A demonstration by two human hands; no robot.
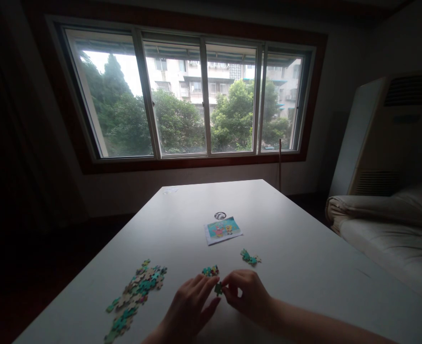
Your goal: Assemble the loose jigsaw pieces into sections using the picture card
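Between my two hands is a small green jigsaw piece [218,289], low over the white table [182,224]. My right hand [248,291] pinches its right side with thumb and index finger. My left hand [193,301] is curved around the left, its index fingertip and thumb tip closing on the piece from above and below. Just beyond my fingertips lies a small cluster of colourful jigsaw pieces [210,271], partly covered by my left hand. Whether those are joined I cannot tell.
A large scattered pile of jigsaw pieces [139,289] lies at left. A smaller group of pieces [249,257] is beyond my right hand. Farther back are a cartoon picture sheet [223,231] and a round dark-rimmed item [220,215]. A couch [386,229] flanks the table's right side.
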